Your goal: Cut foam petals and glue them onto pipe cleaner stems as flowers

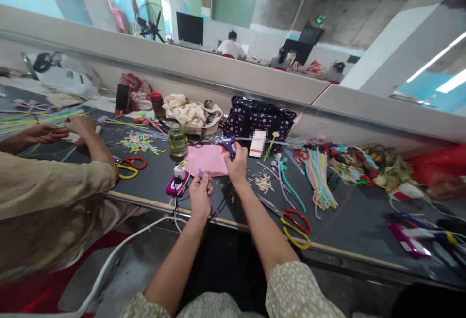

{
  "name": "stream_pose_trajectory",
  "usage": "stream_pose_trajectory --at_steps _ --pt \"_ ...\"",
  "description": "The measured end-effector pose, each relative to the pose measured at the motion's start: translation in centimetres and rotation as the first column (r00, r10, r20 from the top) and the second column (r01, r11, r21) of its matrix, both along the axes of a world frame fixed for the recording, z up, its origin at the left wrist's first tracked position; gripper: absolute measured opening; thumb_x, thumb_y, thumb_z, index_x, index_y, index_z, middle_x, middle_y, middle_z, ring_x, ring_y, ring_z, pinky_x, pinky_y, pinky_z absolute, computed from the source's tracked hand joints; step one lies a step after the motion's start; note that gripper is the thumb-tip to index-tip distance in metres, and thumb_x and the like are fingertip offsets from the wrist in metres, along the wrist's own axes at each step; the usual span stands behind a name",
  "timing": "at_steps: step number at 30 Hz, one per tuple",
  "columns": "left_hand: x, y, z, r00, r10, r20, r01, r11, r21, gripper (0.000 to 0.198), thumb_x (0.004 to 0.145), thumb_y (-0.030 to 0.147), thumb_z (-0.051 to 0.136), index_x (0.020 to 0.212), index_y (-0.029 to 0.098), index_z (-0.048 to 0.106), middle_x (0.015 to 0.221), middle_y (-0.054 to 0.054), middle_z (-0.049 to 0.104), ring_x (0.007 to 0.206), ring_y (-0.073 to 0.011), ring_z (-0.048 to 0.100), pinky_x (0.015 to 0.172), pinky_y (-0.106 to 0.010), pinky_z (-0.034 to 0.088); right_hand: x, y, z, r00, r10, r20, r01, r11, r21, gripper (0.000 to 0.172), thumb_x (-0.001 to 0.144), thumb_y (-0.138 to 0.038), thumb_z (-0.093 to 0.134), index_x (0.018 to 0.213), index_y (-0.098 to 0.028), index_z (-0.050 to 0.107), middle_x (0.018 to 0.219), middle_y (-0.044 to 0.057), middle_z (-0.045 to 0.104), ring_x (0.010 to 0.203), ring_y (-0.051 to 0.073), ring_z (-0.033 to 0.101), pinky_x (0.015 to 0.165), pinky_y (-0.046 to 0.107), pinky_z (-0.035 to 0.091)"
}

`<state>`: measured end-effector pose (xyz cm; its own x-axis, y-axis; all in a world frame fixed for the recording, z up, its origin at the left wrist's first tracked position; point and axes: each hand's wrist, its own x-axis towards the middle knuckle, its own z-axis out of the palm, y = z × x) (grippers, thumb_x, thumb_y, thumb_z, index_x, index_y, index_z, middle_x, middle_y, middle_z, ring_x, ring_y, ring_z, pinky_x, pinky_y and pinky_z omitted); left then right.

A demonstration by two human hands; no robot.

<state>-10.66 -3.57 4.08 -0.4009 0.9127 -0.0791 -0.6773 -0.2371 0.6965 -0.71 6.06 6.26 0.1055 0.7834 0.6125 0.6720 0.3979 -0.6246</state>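
Observation:
My right hand [238, 163] is wrapped round a blue glue gun [229, 144] with an orange part, over the far right corner of a pink sheet [207, 159]. In my left hand [201, 192] a purple pipe cleaner [214, 205] is pinched, one small purple end showing above the fingers and the stem hanging below. This hand is at the near edge of the pink sheet. Just left of it lies a magenta power strip [176, 185] with a white plug. Cut pale pieces [264, 182] are scattered to the right of my right forearm.
Scissors [295, 223] with red and yellow handles lie at the front edge, right of my arm. Behind the sheet stand a jar of greenish liquid [178, 141] and a dark patterned bag [255, 116]. Pastel pipe cleaners [318, 177] are bundled at right. A co-worker's hands [78, 128] work at left.

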Motion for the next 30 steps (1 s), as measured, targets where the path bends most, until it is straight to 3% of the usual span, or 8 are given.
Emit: stream_pose_trajectory --at_steps 5,10,13,16,19,22,26,30 --pt "3.2 1.0 1.4 0.986 -0.165 -0.033 0.165 0.986 -0.002 0.039 0.063 0.036 0.076 0.090 0.010 0.066 0.067 0.000 0.055 0.042 -0.0001 0.031 0.037 -0.015 0.021 4.0 -5.3 1.9 0.997 -0.041 0.061 0.024 0.968 0.249 0.045 0.088 -0.028 0.044 0.131 -0.017 0.038 0.105 0.011 0.050 0.097 0.020 0.050 0.089 0.040 0.044" --pt "7.5 1.3 3.0 0.934 -0.351 -0.065 0.352 0.936 0.008 0.044 0.062 0.040 0.076 0.091 0.010 0.065 0.057 0.004 0.049 0.040 -0.0002 0.029 0.038 -0.016 0.020 7.1 -9.2 0.3 0.989 -0.144 0.024 0.131 0.950 0.282 0.036 0.087 -0.031 0.048 0.120 -0.015 0.045 0.107 0.014 0.049 0.103 0.023 0.049 0.089 0.043 0.044" --pt "9.7 1.1 3.0 0.909 -0.414 -0.052 0.415 0.910 -0.001 0.040 0.057 0.038 0.080 0.082 0.012 0.063 0.053 0.006 0.046 0.041 -0.0016 0.033 0.041 -0.016 0.024 8.4 -10.7 -0.9 0.990 -0.124 -0.070 0.137 0.962 0.237 0.032 0.084 -0.033 0.053 0.110 -0.016 0.050 0.104 0.013 0.052 0.102 0.023 0.050 0.090 0.043 0.044" --pt "11.3 1.0 2.5 0.872 -0.483 -0.080 0.484 0.875 -0.005 0.035 0.056 0.038 0.080 0.072 0.012 0.061 0.055 0.004 0.049 0.043 -0.0032 0.037 0.043 -0.018 0.028 9.5 -11.5 -1.2 0.934 -0.065 -0.352 0.112 0.987 0.117 0.038 0.079 -0.037 0.059 0.109 -0.016 0.049 0.104 0.011 0.055 0.097 0.020 0.054 0.085 0.038 0.047" --pt "12.6 1.0 2.2 0.824 -0.545 -0.152 0.550 0.835 -0.013 0.033 0.059 0.040 0.077 0.066 0.011 0.061 0.051 0.004 0.047 0.042 -0.0042 0.037 0.044 -0.019 0.028 10.9 -11.4 -0.9 0.782 0.059 -0.621 -0.127 0.990 -0.065 0.041 0.078 -0.038 0.061 0.111 -0.015 0.051 0.097 0.008 0.061 0.080 0.016 0.059 0.073 0.030 0.049" --pt "13.8 1.3 1.9 0.764 -0.591 -0.259 0.600 0.798 -0.055 0.033 0.060 0.040 0.076 0.069 0.011 0.065 0.049 0.002 0.049 0.041 -0.0056 0.038 0.043 -0.020 0.027 12.8 -10.9 -1.0 0.699 0.043 -0.713 -0.268 0.941 -0.207 0.035 0.077 -0.040 0.061 0.098 -0.012 0.061 0.074 0.003 0.062 0.060 0.012 0.054 0.057 0.024 0.045" --pt "14.1 3.1 1.0 0.706 -0.615 -0.352 0.623 0.775 -0.105 0.032 0.061 0.040 0.076 0.072 0.011 0.065 0.052 0.002 0.051 0.040 -0.0041 0.033 0.040 -0.019 0.020 15.6 -10.1 -2.0 0.682 -0.069 -0.728 -0.168 0.954 -0.248 0.036 0.074 -0.041 0.063 0.095 -0.011 0.065 0.070 0.002 0.064 0.057 0.012 0.054 0.054 0.022 0.043" --pt "13.1 5.9 -0.6 0.697 -0.656 -0.290 0.617 0.754 -0.225 0.033 0.065 0.044 0.072 0.072 0.015 0.058 0.056 0.003 0.050 0.040 -0.0037 0.031 0.037 -0.016 0.015 18.7 -9.3 -3.2 0.696 -0.083 -0.713 -0.100 0.972 -0.212 0.031 0.073 -0.039 0.065 0.087 -0.011 0.067 0.077 0.006 0.068 0.068 0.015 0.060 0.064 0.026 0.047"
